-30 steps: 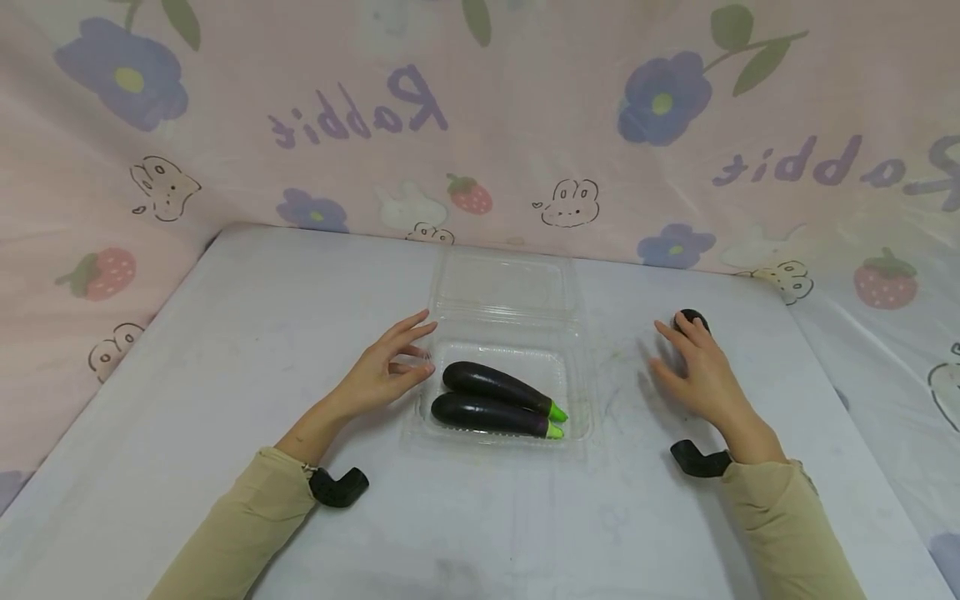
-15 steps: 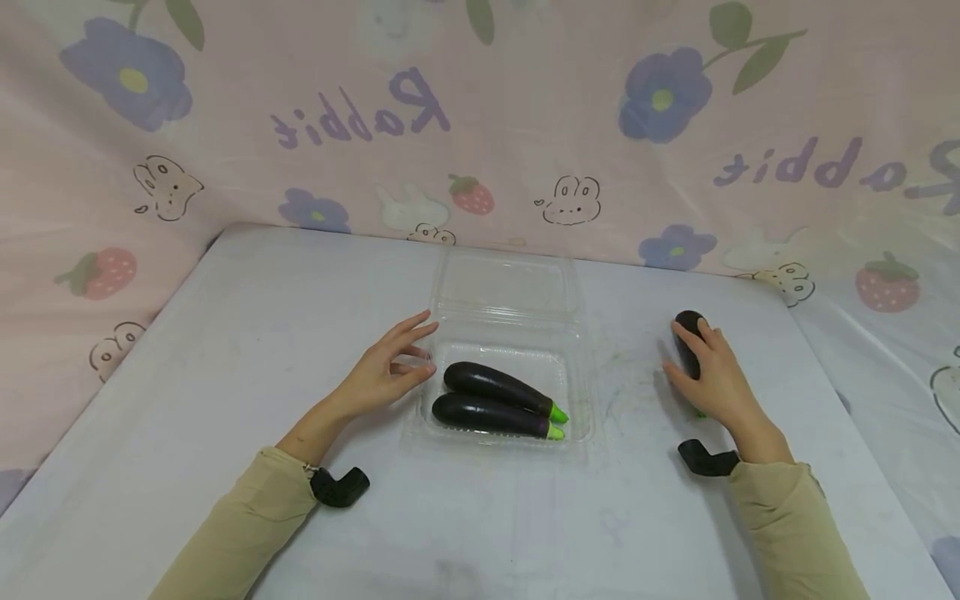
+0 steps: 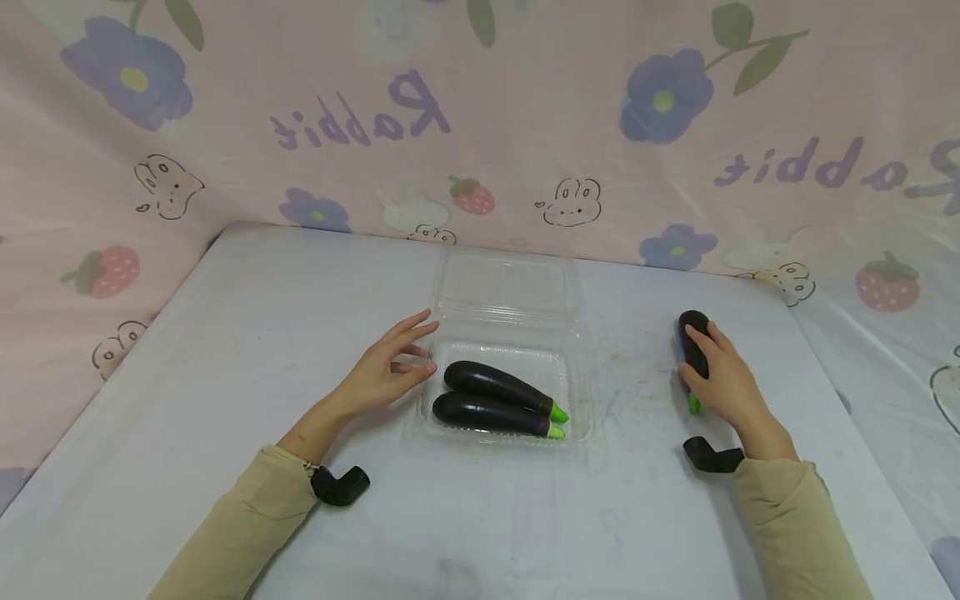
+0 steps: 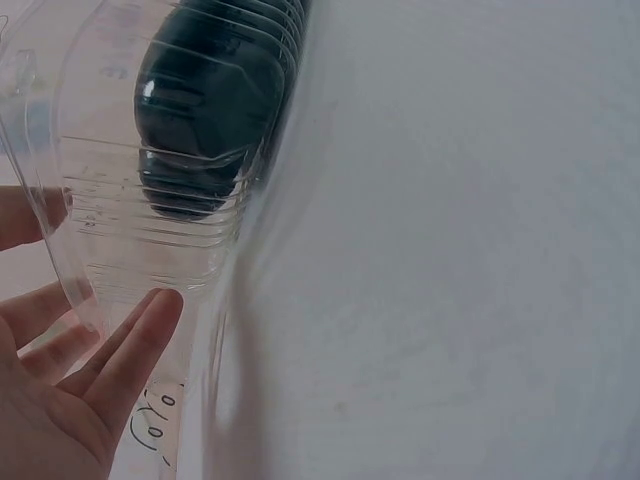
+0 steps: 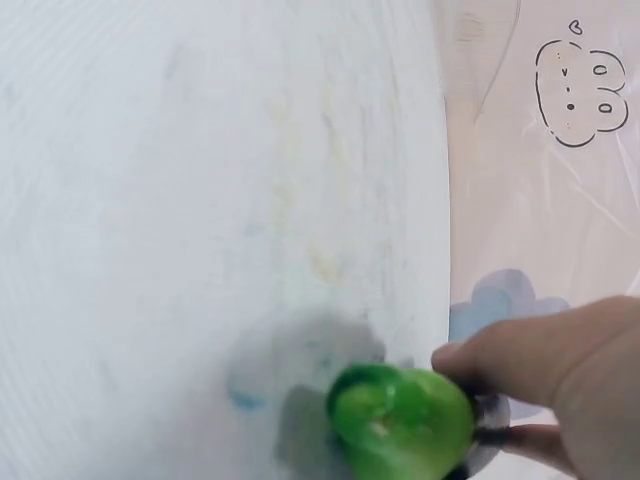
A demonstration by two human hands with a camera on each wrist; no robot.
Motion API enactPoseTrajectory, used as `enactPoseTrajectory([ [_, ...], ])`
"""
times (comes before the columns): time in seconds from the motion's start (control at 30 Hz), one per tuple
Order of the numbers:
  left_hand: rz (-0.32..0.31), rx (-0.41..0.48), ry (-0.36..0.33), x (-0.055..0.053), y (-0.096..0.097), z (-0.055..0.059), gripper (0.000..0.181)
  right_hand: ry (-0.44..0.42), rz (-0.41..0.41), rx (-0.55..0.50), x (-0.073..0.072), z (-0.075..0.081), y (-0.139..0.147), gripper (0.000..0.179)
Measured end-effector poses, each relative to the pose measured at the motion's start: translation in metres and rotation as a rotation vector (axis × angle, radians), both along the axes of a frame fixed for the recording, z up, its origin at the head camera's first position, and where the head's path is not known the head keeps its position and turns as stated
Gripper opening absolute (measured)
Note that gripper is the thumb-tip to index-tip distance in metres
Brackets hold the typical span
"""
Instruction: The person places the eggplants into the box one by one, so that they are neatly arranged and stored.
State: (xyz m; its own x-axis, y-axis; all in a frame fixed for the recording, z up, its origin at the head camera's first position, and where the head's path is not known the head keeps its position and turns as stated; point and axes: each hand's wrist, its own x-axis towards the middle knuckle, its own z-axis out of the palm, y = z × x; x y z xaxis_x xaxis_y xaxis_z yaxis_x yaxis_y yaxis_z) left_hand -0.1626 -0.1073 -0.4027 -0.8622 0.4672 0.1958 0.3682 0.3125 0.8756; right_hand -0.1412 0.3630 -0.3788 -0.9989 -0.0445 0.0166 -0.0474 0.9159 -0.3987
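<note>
My right hand (image 3: 726,383) grips a dark purple eggplant (image 3: 695,350) at the right of the table, thumb on its left side and fingers over its top. Its green stem (image 5: 400,420) points toward the camera in the right wrist view. My left hand (image 3: 382,371) rests with loosely extended fingers at the left edge of a clear plastic clamshell container (image 3: 581,367). The fingers (image 4: 145,345) touch its ridged side in the left wrist view. Inside the container, an upper eggplant (image 3: 498,385) and a lower eggplant (image 3: 491,414) lie side by side, green stems to the right.
The container's lid (image 3: 506,283) lies folded back toward the rear. A white table (image 3: 525,525) carries everything, with a patterned pink curtain (image 3: 510,100) hanging behind it. A black wrist mount (image 3: 341,486) is on the left wrist; another mount (image 3: 711,457) is on the right.
My right hand has closed around the eggplant and shifted slightly right with it; the eggplant's green stem now shows below the thumb. The left hand and the container have stayed in place.
</note>
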Motion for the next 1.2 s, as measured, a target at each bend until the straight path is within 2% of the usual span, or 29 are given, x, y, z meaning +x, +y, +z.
enactPoseTrajectory([
  [0.2,-0.004,0.002,0.001,-0.001,-0.001,-0.001,0.057,0.006,-0.023,0.028,-0.001,-0.001,0.002,0.061],
  [0.67,-0.006,-0.003,0.0,0.0,0.001,0.001,0.058,0.05,-0.05,-0.014,0.001,-0.002,0.002,0.058],
  [0.9,-0.004,0.001,-0.01,0.001,0.001,0.002,0.059,0.107,0.017,-0.095,0.002,0.005,-0.008,0.056],
  [1.2,0.003,-0.001,-0.013,0.0,0.0,0.0,0.06,0.149,0.083,-0.146,0.002,0.017,-0.023,0.055],
])
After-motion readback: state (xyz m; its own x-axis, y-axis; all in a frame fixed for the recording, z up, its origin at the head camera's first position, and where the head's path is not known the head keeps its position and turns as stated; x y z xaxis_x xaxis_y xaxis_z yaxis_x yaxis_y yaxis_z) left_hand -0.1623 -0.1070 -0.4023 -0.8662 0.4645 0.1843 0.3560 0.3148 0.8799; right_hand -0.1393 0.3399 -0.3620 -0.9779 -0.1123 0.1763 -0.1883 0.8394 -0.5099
